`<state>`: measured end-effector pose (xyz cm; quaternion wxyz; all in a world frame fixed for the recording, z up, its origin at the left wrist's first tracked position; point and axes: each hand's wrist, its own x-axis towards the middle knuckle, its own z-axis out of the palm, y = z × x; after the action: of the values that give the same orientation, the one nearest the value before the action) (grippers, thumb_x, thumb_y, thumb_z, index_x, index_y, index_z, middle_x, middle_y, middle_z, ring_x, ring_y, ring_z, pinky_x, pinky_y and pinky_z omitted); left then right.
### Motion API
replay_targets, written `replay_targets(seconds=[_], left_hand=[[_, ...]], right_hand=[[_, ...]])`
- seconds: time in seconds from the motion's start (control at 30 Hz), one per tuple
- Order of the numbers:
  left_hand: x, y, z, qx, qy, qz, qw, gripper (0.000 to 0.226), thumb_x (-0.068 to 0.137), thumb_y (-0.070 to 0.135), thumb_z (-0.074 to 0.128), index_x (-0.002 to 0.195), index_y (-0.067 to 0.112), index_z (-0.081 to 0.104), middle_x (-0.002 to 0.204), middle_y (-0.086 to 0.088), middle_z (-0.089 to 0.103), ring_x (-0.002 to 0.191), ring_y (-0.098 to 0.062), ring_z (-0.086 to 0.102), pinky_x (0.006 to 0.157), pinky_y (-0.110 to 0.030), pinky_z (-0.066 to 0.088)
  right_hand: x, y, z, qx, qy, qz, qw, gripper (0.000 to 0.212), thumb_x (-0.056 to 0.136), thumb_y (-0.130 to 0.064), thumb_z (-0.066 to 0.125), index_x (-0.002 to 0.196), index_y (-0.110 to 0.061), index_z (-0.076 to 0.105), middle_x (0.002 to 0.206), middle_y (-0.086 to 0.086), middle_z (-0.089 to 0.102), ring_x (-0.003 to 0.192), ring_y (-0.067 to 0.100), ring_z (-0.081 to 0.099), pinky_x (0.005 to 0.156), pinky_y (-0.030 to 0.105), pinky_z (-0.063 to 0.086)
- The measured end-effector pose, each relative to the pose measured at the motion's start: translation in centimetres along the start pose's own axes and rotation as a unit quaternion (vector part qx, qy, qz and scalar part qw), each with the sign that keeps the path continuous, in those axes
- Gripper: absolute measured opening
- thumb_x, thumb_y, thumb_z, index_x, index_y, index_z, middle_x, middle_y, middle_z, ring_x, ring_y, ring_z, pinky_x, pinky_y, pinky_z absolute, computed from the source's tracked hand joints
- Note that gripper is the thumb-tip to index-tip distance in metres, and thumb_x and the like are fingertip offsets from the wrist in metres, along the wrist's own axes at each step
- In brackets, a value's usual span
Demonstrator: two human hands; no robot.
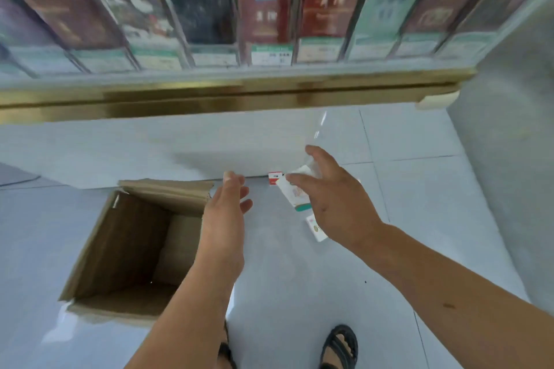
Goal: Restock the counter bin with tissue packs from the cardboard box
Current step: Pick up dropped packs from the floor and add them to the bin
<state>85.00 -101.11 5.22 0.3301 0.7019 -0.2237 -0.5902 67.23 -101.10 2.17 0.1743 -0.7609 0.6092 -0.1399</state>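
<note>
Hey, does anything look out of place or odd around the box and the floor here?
Yes. One tissue pack is at the right hand, another below it, both outside the cardboard box; whether they lie on the floor is unclear. A small red-and-white pack lies at the counter base.
</note>
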Motion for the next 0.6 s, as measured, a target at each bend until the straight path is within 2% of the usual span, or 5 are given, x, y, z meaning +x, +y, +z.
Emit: replay_targets(seconds=[0.2, 0.3, 0.4, 0.5, 0.6], left_hand=[[-12.3, 13.3, -3.7, -0.041, 0.027, 0.039, 0.998, 0.051, 0.103, 0.058, 0.034, 0.133, 0.028, 0.061, 0.129, 0.009, 0.062, 0.115, -0.015, 0.059, 0.115, -0.054, 0.032], [-16.3, 18.4, -6.2, -0.056, 0.02, 0.075, 0.995, 0.045, 0.102, 0.059, 0.037, 0.119, 0.03, 0.067, 0.121, 0.009, 0.066, 0.114, -0.012, 0.062, 0.114, -0.056, 0.033], [-18.7, 22.1, -9.2, -0.058, 0.008, 0.115, 0.992, 0.049, 0.1, 0.063, 0.036, 0.115, 0.031, 0.069, 0.116, 0.013, 0.068, 0.109, -0.011, 0.063, 0.113, -0.055, 0.034], [-20.1, 25.0, -12.8, -0.06, -0.002, 0.126, 0.99, 0.048, 0.103, 0.061, 0.032, 0.115, 0.032, 0.068, 0.118, 0.011, 0.069, 0.104, -0.008, 0.062, 0.111, -0.05, 0.036], [-21.7, 27.4, -16.7, -0.082, -0.011, 0.122, 0.989, 0.043, 0.104, 0.056, 0.035, 0.101, 0.03, 0.069, 0.094, 0.013, 0.076, 0.098, -0.008, 0.062, 0.105, -0.043, 0.038]], right_hand=[[-0.6, -11.5, -15.9, 0.043, 0.074, -0.037, 0.996, 0.037, 0.079, 0.005, 0.062, 0.112, -0.007, 0.071, 0.15, 0.02, 0.041, 0.123, 0.043, 0.053, 0.097, 0.045, 0.051], [-0.4, -16.5, -21.3, 0.078, 0.104, -0.034, 0.991, 0.035, 0.086, -0.004, 0.05, 0.114, -0.011, 0.071, 0.154, 0.014, 0.035, 0.137, 0.031, 0.04, 0.107, 0.031, 0.039], [-0.1, -20.8, -25.1, 0.083, 0.142, -0.049, 0.985, 0.037, 0.083, -0.008, 0.064, 0.12, -0.011, 0.066, 0.155, 0.013, 0.029, 0.142, 0.024, 0.031, 0.111, 0.027, 0.033], [-0.2, -25.5, -27.7, 0.099, 0.156, -0.037, 0.982, 0.055, 0.08, -0.013, 0.076, 0.13, -0.019, 0.055, 0.157, -0.001, 0.015, 0.144, 0.01, 0.018, 0.106, 0.013, 0.033], [-0.4, -30.1, -29.6, 0.105, 0.177, -0.028, 0.978, 0.063, 0.079, -0.01, 0.078, 0.133, -0.025, 0.049, 0.148, -0.022, 0.01, 0.131, -0.021, 0.001, 0.094, -0.006, 0.026]])
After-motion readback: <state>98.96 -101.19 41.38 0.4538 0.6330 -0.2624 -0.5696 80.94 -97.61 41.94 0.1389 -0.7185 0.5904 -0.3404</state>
